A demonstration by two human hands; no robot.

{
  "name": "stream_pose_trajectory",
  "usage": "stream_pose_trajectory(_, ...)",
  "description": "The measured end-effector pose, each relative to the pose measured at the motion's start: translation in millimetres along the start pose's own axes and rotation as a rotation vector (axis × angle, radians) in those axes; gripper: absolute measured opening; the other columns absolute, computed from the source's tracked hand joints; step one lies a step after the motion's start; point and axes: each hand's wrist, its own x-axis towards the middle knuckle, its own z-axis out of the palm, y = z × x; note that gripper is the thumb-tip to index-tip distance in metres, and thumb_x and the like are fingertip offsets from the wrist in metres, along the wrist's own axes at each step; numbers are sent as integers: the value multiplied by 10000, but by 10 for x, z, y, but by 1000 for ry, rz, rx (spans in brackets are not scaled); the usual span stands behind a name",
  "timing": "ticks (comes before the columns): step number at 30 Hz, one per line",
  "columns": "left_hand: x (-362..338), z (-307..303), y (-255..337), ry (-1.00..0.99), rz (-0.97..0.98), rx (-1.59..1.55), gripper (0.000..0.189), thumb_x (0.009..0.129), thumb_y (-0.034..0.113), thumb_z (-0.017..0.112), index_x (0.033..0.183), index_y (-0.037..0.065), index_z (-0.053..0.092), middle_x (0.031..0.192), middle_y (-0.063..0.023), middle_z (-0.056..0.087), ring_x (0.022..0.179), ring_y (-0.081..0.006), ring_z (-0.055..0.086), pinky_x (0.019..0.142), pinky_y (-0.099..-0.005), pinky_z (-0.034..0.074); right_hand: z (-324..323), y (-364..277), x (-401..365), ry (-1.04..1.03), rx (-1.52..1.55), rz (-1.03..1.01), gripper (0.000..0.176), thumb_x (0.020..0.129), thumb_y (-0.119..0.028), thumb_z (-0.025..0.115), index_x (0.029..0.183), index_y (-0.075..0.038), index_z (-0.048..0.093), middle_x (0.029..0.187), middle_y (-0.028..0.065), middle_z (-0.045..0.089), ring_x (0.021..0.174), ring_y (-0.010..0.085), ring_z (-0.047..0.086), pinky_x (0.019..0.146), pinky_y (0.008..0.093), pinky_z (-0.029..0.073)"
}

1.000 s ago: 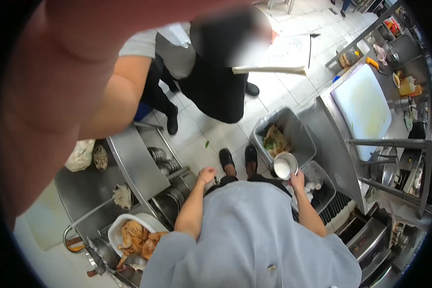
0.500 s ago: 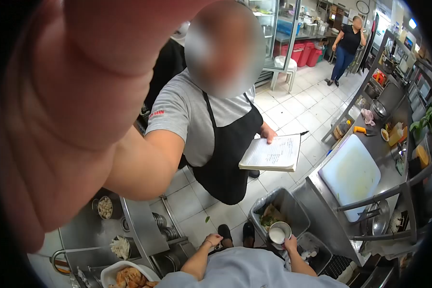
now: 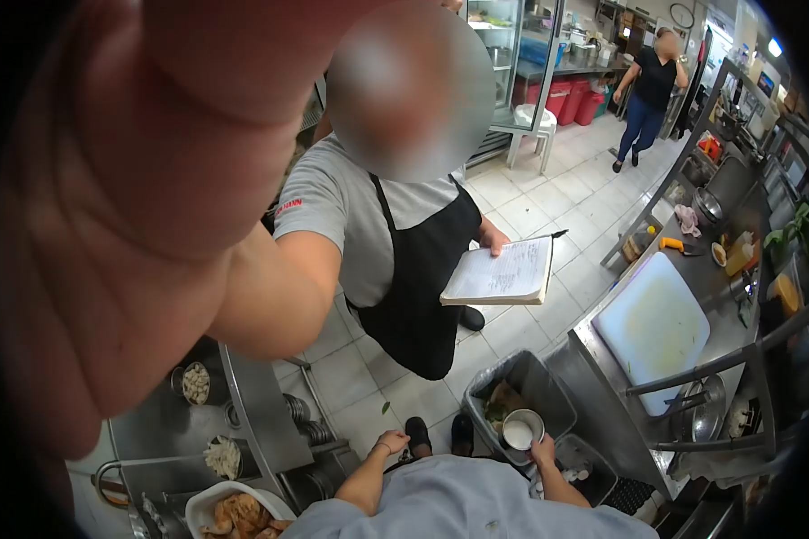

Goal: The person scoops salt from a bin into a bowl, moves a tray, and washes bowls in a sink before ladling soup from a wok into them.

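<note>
My right hand (image 3: 541, 451) grips the side of a round metal pot (image 3: 522, 422) with something white inside. The pot is over the near edge of a lined grey bin (image 3: 555, 388) holding green scraps. Low in front of my body, my left hand (image 3: 393, 441) has its fingers curled in, with nothing visible in them. A co-worker in a black apron (image 3: 418, 269) faces me and holds an open notebook (image 3: 499, 272) in one hand. That person's other hand (image 3: 144, 207) is huge and blurred, right up against the camera, covering the upper left.
A white cutting board (image 3: 653, 323) lies on the steel counter at right, near an orange-handled knife (image 3: 673, 243). At left, a steel table holds metal containers of pale pieces (image 3: 195, 384) and a white tub of cooked chicken (image 3: 243, 516). Another person (image 3: 652, 94) is at the back.
The co-worker and the notebook have shifted slightly left in view. The person at the back has changed stance. My right hand still has the pot; my left hand has barely moved.
</note>
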Motion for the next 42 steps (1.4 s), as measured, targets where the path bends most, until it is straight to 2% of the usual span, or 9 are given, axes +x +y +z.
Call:
stream_pose_trajectory(13,-45,1,35,-15,-39,-23,383,802,440,637,990,117,722,951,-94,716,912,-239,671,842,-354,507,-78,-351,-122,-50,-35,86,320,768,-88,538,1068,-7,614,775,173,674,539,239,660,546,378,545)
stream_pose_trajectory(16,27,-83,87,-10,-9,11,382,792,434,634,986,117,725,876,-85,719,814,-214,680,781,-343,517,176,209,278,119,-211,-318,307,799,-87,545,1089,-6,600,770,168,678,617,253,681,566,377,549)
stream_pose_trajectory(21,204,-219,339,90,-27,-67,374,808,430,625,981,113,722,849,-82,715,770,-195,677,746,-336,518,114,-721,146,-219,-117,162,363,781,-178,592,1104,-14,606,1035,220,667,959,381,649,845,455,514)
stream_pose_trajectory(26,234,-545,660,65,-37,-59,317,791,371,655,978,125,726,908,-48,717,854,-163,667,791,-332,514,558,-1018,502,-146,-334,-139,357,774,-192,589,1086,-20,617,1011,223,670,974,378,644,862,442,508)
stream_pose_trajectory(29,836,-632,290,-106,85,147,403,780,476,602,1005,164,723,1033,-110,698,1022,-273,648,896,-374,491,746,-1408,688,-103,-230,-48,346,785,-182,573,1095,-36,622,954,203,686,834,342,686,794,434,528)
stream_pose_trajectory(30,897,-865,343,-249,385,592,438,897,425,588,1188,102,642,1259,-236,566,1176,-318,540,1028,-429,410,819,-1475,779,-55,-175,-34,339,793,-176,576,1096,-31,625,962,206,685,847,343,685,775,429,537)
stream_pose_trajectory(32,1119,-1282,448,-107,5,273,420,789,483,590,1035,165,711,1050,-129,690,1057,-292,631,908,-383,483,952,-1628,900,-64,35,90,284,835,-112,551,1090,-5,612,850,179,688,643,269,688,574,387,551)
stream_pose_trajectory(34,1421,-1597,565,44,95,385,420,813,476,574,1045,150,703,1040,-140,689,1035,-311,634,898,-379,489,978,-1763,964,-22,182,73,255,852,-69,527,1085,16,588,741,143,662,489,194,629,450,343,508)
stream_pose_trajectory(42,1559,-2503,2750,67,439,200,357,849,349,653,1065,65,676,1020,-117,703,950,-225,675,846,-322,511,1104,-2164,1229,175,525,259,236,843,-47,509,1062,15,570,712,138,638,477,201,610,421,324,491)
